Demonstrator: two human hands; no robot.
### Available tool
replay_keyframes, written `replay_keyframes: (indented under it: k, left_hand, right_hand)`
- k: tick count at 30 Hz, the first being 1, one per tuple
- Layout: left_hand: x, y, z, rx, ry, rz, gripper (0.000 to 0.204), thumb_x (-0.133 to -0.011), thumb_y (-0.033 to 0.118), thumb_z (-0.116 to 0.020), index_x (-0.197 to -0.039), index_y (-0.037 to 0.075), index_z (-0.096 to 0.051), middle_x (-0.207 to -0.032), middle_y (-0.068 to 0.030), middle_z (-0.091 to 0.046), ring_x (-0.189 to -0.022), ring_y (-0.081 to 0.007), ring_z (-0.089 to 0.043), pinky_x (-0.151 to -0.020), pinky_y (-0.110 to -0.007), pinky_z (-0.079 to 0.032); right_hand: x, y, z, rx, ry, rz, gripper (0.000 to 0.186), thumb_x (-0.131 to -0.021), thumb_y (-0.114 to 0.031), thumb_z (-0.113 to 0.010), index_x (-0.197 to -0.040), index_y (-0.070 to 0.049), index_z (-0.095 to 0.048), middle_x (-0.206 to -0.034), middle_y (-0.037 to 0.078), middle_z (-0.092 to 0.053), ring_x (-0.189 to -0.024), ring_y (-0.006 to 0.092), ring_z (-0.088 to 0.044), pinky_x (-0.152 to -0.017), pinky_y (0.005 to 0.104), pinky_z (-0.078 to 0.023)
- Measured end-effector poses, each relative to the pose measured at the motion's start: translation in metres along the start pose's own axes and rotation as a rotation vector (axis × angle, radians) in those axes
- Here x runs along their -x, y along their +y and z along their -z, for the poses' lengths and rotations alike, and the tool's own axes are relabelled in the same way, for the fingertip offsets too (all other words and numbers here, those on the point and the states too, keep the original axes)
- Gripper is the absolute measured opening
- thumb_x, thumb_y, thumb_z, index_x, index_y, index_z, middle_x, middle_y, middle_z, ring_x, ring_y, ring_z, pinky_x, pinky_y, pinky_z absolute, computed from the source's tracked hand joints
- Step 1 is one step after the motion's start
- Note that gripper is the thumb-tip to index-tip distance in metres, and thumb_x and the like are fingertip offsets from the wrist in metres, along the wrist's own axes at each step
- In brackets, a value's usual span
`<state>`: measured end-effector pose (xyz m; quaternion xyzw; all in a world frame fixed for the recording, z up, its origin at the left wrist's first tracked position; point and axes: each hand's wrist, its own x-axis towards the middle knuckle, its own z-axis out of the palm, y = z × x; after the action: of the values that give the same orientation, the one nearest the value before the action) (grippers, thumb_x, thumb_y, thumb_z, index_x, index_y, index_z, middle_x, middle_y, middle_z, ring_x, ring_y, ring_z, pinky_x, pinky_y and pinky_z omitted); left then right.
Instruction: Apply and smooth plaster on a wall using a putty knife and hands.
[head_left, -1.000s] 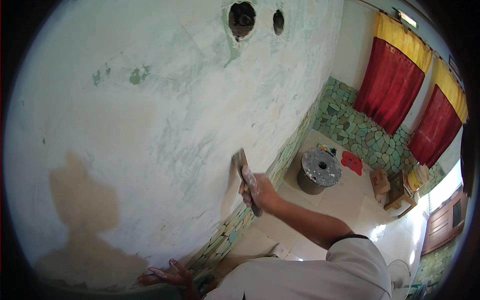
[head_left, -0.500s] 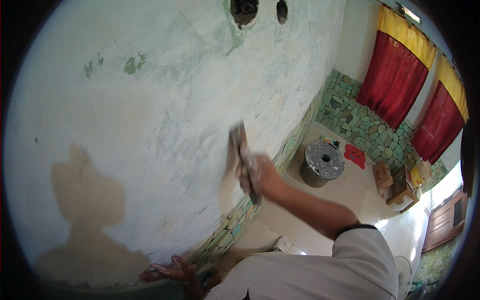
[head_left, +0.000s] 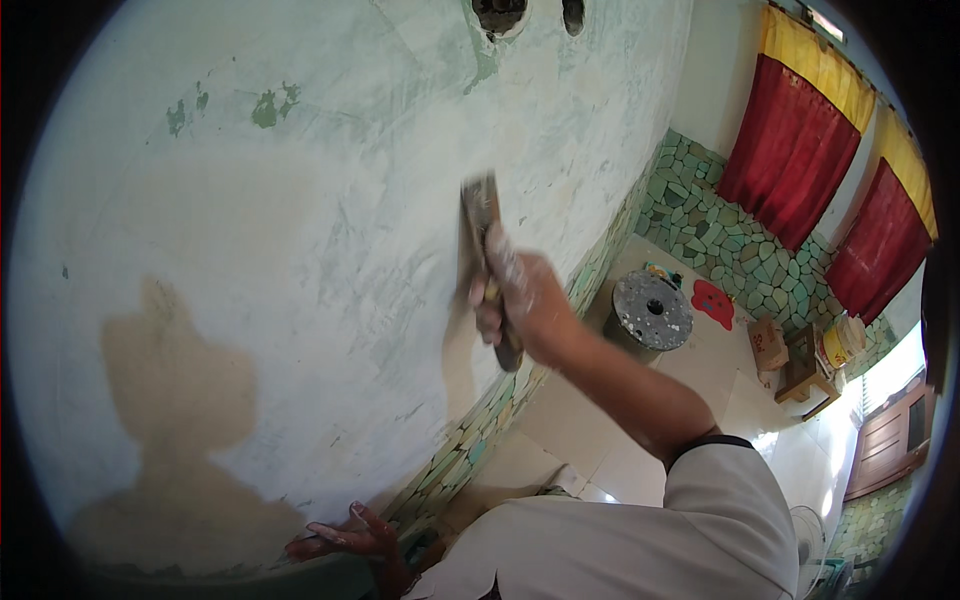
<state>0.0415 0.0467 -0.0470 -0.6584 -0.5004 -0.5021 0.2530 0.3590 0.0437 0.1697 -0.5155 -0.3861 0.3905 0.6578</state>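
My right hand, smeared with white, is closed around the handle of a putty knife. The knife's flat blade points up along the pale, patchy wall; its tip is blurred and lies against or very close to the surface. Low in the picture, my left hand has its fingers apart, with whitish smears on them. It is beside the wall's lower part and appears to hold nothing; whether it touches the wall I cannot tell.
Two dark holes break the wall at the top. Green stone cladding runs along its base. On the tiled floor stand a dark, paint-spattered round container, a red mat, a cardboard box and a wooden stool. Red-and-yellow curtains hang beyond.
My right hand has moved up the wall with the putty knife. My left hand stays nearly in place, fingers still spread. The view has shifted slightly.
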Motion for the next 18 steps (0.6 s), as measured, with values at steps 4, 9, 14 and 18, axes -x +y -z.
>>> replay_keyframes:
  k: [4,9,14,18]
  left_hand:
    - [-0.001,0.002,0.0,-0.011,-0.005,-0.009,0.073,-0.092,0.032,-0.049,-0.147,0.002,-0.012,-0.149,-0.0295,0.013,-0.137,-0.0477,0.016,-0.105,-0.061,0.008]
    - [0.0,0.01,-0.004,0.016,-0.009,0.024,0.074,-0.092,0.033,-0.048,-0.147,0.002,-0.011,-0.15,-0.0294,0.013,-0.137,-0.0473,0.017,-0.106,-0.061,0.008]
    - [0.001,0.004,-0.007,0.023,0.01,0.034,0.073,-0.091,0.031,-0.049,-0.147,0.003,-0.012,-0.15,-0.0284,0.013,-0.137,-0.0458,0.018,-0.106,-0.061,0.008]
    - [0.0,0.002,-0.004,0.072,0.032,0.033,0.072,-0.091,0.031,-0.05,-0.148,0.005,-0.013,-0.15,-0.0273,0.015,-0.137,-0.045,0.02,-0.105,-0.061,0.008]
  right_hand:
    - [-0.001,-0.019,-0.007,-0.042,-0.002,0.014,0.063,-0.089,-0.065,-0.042,-0.068,-0.005,-0.049,-0.049,0.003,-0.039,-0.041,0.0144,-0.043,-0.042,0.0282,-0.039]
    - [0.044,0.055,-0.013,0.082,-0.066,-0.196,0.068,-0.088,-0.067,-0.037,-0.068,-0.004,-0.05,-0.048,0.006,-0.045,-0.04,0.0146,-0.048,-0.042,0.0287,-0.04]
    - [0.052,0.062,-0.015,0.079,-0.106,-0.2,0.065,-0.091,-0.062,-0.037,-0.068,-0.003,-0.05,-0.048,0.005,-0.045,-0.04,0.0137,-0.047,-0.042,0.0282,-0.041]
    - [0.025,-0.005,-0.019,0.086,-0.09,0.002,0.066,-0.09,-0.064,-0.039,-0.068,-0.003,-0.051,-0.049,0.004,-0.044,-0.04,0.0131,-0.045,-0.042,0.0275,-0.041]
